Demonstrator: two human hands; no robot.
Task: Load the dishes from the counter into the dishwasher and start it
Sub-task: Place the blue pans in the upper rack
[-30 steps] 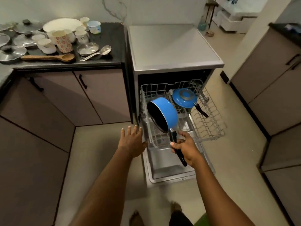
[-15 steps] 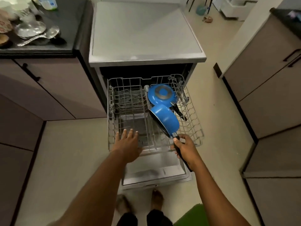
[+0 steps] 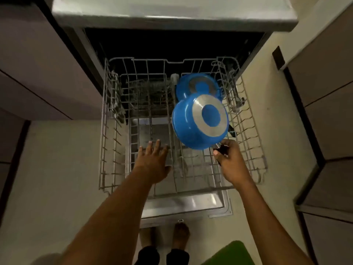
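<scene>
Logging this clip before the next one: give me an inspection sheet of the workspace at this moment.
Surface: grey wire dishwasher rack, pulled out over the open steel door.
Job's things: blue saucepan with black handle, base up, above the rack; second blue pan racked behind it.
Clutter: nothing seen.
Hands: left hand open over the rack; right hand grips the saucepan's handle.
Cables: nothing seen.
Surroundings: brown cabinets either side; green floor mat.

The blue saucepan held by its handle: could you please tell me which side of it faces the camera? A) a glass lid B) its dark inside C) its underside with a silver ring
C: the blue saucepan, held by the right hand at its black handle, shows a silver ring round a blue centre on its base.
</scene>
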